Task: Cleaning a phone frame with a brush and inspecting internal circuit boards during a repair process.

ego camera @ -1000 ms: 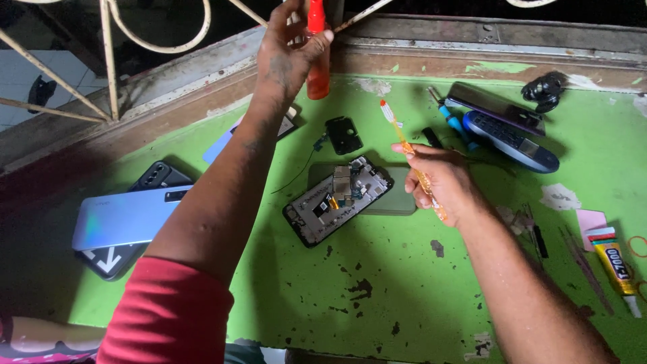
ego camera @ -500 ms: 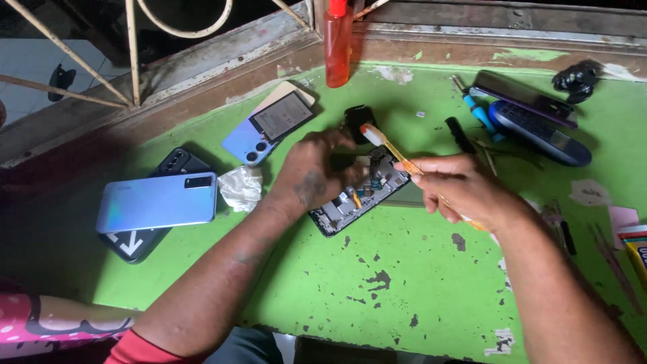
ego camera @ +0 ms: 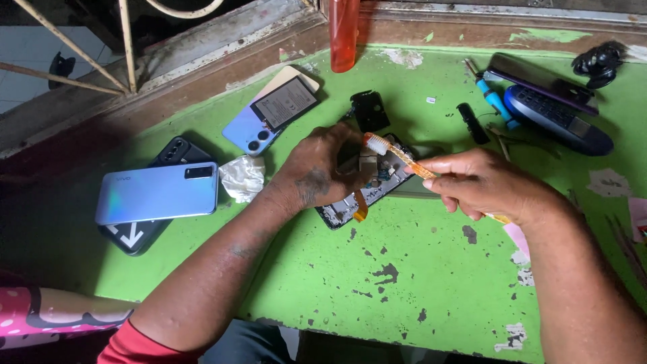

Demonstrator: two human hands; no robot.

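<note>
— What's he got there on the green table [ego camera: 431, 296]?

— An opened phone [ego camera: 367, 192], back cover off, lying near the middle of the top. His left hand [ego camera: 322, 170] is pressed down on it, fingers curled over the frame, pinning it flat. An orange ribbon cable sticks out at the lower edge.

— And the other hand?

— The right hand [ego camera: 485, 185] is closed round an orange toothbrush [ego camera: 397, 154], thumb and fingers pinching the handle. The white bristle head sits just over the phone's upper part, right beside his left fingertips. Whether the bristles touch the board, I can't tell from here.

— Much else lying about?

— Plenty. A light blue phone [ego camera: 158, 193] face down on a dark one at the left, a crumpled bit of white tissue [ego camera: 242, 176] just beside it. Further back, another blue phone with a battery [ego camera: 285, 102] resting on it. A red bottle [ego camera: 344, 34] stands at the back edge, a small black cover [ego camera: 369, 110] lies behind the hands, and a blue-handled tool [ego camera: 494, 101] is off to the right.
</note>
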